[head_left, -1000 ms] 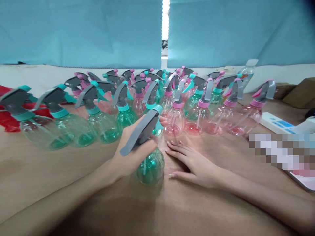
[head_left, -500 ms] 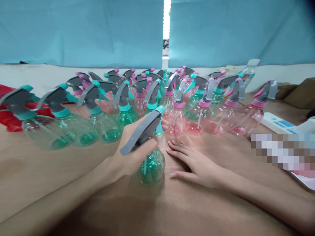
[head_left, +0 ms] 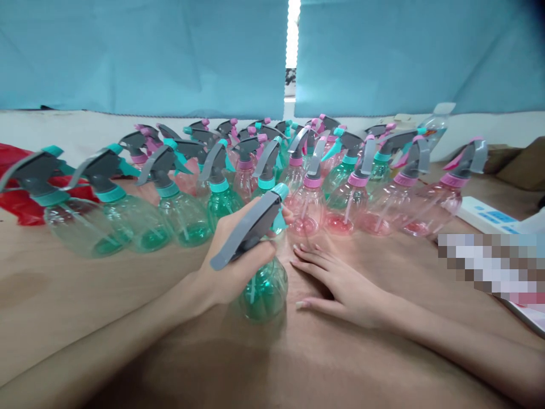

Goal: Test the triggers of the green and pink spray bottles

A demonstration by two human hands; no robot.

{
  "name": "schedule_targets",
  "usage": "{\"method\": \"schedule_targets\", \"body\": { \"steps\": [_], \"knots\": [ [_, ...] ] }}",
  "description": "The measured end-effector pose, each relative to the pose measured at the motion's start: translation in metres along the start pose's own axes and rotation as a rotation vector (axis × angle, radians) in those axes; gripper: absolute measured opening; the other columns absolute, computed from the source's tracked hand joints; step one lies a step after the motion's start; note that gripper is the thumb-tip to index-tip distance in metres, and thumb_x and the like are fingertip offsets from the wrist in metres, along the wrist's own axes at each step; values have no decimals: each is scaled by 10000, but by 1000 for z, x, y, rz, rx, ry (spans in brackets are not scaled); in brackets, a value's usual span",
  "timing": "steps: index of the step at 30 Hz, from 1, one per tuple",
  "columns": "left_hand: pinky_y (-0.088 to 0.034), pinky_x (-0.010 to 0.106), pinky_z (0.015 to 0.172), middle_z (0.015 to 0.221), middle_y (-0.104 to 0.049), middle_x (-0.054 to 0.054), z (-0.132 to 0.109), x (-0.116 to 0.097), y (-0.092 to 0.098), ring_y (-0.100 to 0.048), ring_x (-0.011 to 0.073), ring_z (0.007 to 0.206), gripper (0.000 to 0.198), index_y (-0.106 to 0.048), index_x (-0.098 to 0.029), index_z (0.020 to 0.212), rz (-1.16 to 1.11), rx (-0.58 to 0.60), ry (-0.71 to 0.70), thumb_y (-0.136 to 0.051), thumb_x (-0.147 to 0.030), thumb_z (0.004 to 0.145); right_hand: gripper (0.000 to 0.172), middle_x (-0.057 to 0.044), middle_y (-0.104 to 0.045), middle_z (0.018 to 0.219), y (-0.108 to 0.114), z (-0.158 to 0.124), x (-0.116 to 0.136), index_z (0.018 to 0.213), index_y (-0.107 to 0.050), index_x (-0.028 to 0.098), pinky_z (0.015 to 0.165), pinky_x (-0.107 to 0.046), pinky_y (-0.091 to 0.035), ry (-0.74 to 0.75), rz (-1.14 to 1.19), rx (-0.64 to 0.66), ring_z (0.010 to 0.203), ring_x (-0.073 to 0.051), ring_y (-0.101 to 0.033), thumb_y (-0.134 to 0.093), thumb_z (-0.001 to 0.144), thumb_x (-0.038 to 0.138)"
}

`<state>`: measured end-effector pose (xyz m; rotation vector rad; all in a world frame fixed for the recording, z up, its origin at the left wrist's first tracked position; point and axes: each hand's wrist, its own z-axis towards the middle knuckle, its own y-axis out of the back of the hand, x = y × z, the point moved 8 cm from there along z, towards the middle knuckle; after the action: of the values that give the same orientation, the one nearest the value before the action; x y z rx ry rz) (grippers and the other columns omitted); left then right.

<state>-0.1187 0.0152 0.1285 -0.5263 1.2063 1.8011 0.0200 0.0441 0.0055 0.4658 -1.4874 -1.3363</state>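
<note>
My left hand [head_left: 238,255] is closed round the neck of a green spray bottle [head_left: 264,292], which has a grey head and a turquoise nozzle pointing away from me. The bottle is close to the wooden table [head_left: 179,352], slightly tilted; whether its base touches is hard to tell. Flat on the table to its right lies my right hand [head_left: 340,284], fingers spread and nothing held. Beyond that hand stands a pink spray bottle [head_left: 307,213]. Past my left hand is another green spray bottle [head_left: 223,204], partly covered by the hand.
Several green spray bottles [head_left: 149,227] line the left and several pink ones [head_left: 381,216] the right, with more behind. A red plastic bag [head_left: 21,193] lies far left. At right are a white box [head_left: 489,216] and a brown object [head_left: 525,165]. Blue curtains [head_left: 140,57] hang behind.
The whole view has shifted slightly, so things appear a little further right. My left hand keeps its hold on the green spray bottle; my right hand stays flat on the table.
</note>
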Motion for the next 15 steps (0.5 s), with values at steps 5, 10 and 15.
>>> {"method": "schedule_targets", "body": {
  "steps": [5, 10, 15],
  "knots": [
    [-387, 272, 589, 687, -366, -53, -3, 4, -1, -357, 114, 584, 189, -489, -215, 869, -109, -63, 61, -501, -106, 715, 789, -162, -376, 1517, -1, 0, 0, 1444, -438, 134, 1146, -562, -263, -14, -4, 25, 1423, -338, -291, -503, 869, 670],
    [-317, 269, 523, 675, -365, -50, -3, 7, -3, -342, 110, 552, 129, -440, -219, 775, -99, -66, 67, -505, -119, 725, 780, -152, -376, 1521, -2, 0, 0, 1450, -431, 150, 1149, -553, -263, -17, -1, 20, 1426, -331, -286, -506, 870, 666],
    [-299, 275, 511, 656, -367, -49, -1, 8, -3, -342, 116, 532, 139, -411, -228, 763, -89, -69, 82, -512, -145, 716, 763, -153, -388, 1513, 0, 0, 1, 1456, -422, 162, 1147, -563, -260, 5, 7, -2, 1424, -329, -294, -517, 876, 648]
  ]
}}
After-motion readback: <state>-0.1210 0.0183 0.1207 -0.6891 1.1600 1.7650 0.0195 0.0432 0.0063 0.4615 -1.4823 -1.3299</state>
